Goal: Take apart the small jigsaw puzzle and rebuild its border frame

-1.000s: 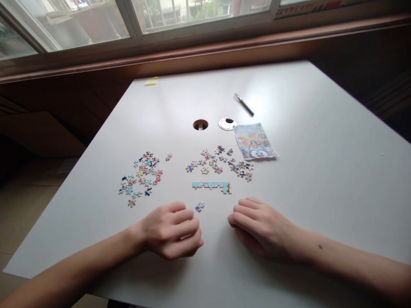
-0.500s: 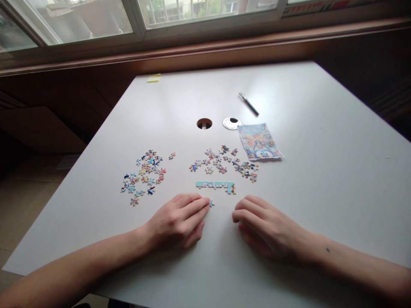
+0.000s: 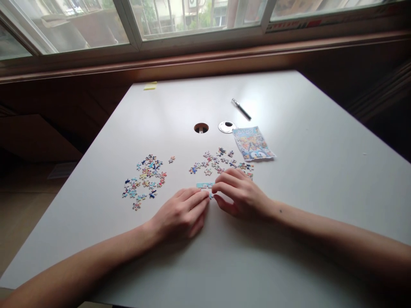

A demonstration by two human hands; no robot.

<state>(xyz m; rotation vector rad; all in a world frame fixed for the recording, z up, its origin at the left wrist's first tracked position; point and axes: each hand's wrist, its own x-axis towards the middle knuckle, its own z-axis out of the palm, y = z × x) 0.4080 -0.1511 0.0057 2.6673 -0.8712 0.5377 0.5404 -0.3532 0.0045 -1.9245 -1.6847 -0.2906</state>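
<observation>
My left hand [image 3: 183, 211] is closed, its fingertips pinching a small light-blue puzzle piece [image 3: 211, 196] just below the joined strip. My right hand [image 3: 239, 192] hovers over the right part of the joined puzzle strip [image 3: 204, 185], fingers bent and thumb apart from them, with nothing visible between them. Only the strip's left end shows; the rest is hidden by my right hand. Beyond it lies a loose group of puzzle pieces [image 3: 208, 158], partly covered by the same hand. To the left of my left hand is a second heap of loose pieces [image 3: 149, 173].
A creased picture sheet [image 3: 253, 143] lies right of the pieces, touching a round metal cover [image 3: 226, 127]. Left of that is a round hole [image 3: 201, 128] in the white table [image 3: 308, 171]. A pen [image 3: 241, 109] and a yellow sticky note [image 3: 150, 86] lie farther back, towards the window.
My right hand has moved left and forward, onto the right part of the strip. My left hand and its piece have moved slightly closer to the strip. The view has tilted up a little.
</observation>
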